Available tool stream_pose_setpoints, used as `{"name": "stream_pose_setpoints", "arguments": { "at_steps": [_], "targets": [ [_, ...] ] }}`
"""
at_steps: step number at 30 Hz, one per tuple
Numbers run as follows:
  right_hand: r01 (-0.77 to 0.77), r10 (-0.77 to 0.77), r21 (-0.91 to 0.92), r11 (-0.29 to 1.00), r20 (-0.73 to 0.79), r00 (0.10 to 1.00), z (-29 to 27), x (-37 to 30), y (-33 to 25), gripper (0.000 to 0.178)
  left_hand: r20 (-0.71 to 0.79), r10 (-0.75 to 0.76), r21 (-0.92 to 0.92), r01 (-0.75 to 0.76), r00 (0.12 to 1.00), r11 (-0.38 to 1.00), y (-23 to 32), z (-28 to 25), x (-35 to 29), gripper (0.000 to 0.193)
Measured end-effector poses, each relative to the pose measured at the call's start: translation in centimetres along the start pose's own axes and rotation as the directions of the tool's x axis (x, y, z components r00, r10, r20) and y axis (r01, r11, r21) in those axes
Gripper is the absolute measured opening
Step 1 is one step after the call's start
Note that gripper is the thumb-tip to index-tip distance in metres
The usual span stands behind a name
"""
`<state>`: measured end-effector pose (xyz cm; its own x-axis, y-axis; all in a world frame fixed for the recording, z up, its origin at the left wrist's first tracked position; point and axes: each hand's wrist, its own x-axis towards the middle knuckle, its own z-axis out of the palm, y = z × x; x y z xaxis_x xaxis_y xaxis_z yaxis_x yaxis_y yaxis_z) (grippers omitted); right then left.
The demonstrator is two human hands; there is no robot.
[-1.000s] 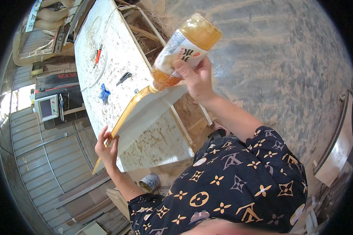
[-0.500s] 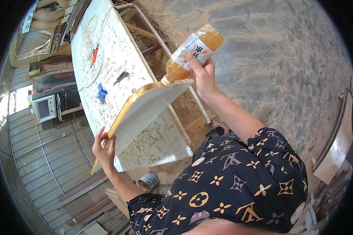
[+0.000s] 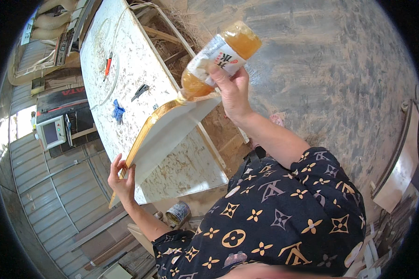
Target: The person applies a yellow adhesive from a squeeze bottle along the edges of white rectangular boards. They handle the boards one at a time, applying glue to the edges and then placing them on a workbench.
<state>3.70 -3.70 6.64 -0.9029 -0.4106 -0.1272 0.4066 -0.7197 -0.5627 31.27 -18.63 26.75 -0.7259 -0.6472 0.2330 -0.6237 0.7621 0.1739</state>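
A white panel [image 3: 160, 131] with a curved corner stands on edge over the worktable, its narrow rim coated in wet-looking amber. My left hand [image 3: 122, 179] pinches that rim near its lower-left end, thumb on one face and fingers on the other. In my right hand [image 3: 235, 90] is a clear plastic bottle [image 3: 221, 58] of amber liquid with a white label. The bottle tilts neck-down, its mouth at the panel's rim near the curved corner. My right fingers are partly hidden behind the bottle.
The white, speckled worktable [image 3: 125, 46] carries a red-handled tool [image 3: 108, 67], a black clip-like tool [image 3: 139, 92] and a crumpled blue scrap [image 3: 118, 111]. An open can [image 3: 178, 213] stands below the table. At left is a machine with a small screen [image 3: 52, 132].
My right hand and the bottle have shifted left along the panel's rim, toward the curved corner. My left hand keeps its hold at nearly the same spot.
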Motion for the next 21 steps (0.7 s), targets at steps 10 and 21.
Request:
{"name": "stream_pose_setpoints", "arguments": {
  "at_steps": [10,21],
  "targets": [
    [-0.011,0.011,0.006,1.0,-0.06,0.998,-1.8,0.5,1.2,0.046,0.015,-0.013,-0.03,0.014,1.0,0.999,-0.1,0.4,0.3,0.047],
    [-0.136,0.085,-0.152,0.979,-0.302,0.95,-4.9,1.9,3.1,0.041,0.011,-0.003,-0.04,0.004,1.0,0.999,-0.7,0.4,0.6,0.048]
  ]
}}
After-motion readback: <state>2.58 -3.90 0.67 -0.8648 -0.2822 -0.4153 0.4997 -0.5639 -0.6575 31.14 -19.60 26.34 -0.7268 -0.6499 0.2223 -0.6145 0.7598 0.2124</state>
